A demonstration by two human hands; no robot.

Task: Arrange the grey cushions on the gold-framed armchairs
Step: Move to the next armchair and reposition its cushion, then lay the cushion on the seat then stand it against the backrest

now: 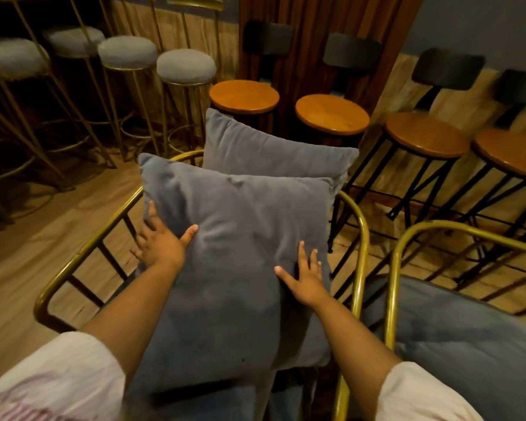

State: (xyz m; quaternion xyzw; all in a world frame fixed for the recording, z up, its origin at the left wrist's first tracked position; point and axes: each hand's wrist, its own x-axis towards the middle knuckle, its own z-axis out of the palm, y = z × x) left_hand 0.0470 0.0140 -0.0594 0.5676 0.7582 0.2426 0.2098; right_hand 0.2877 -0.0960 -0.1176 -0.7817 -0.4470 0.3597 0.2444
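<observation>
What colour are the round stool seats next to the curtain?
Orange-brown wood, on the round stool seats, seen from the head camera.

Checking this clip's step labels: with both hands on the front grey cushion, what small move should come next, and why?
Probably nudge the front cushion rightward: it sits left of the rear cushion, its corner past the gold frame. The left hand at its edge can push; the right hand lies flat.

The front cushion (234, 268) hides the lower part of the rear cushion (271, 150) and partly covers the fingers (151, 212) of the left hand (161, 247). The 2nd armchair (393, 287) is cut off at the right edge.
</observation>
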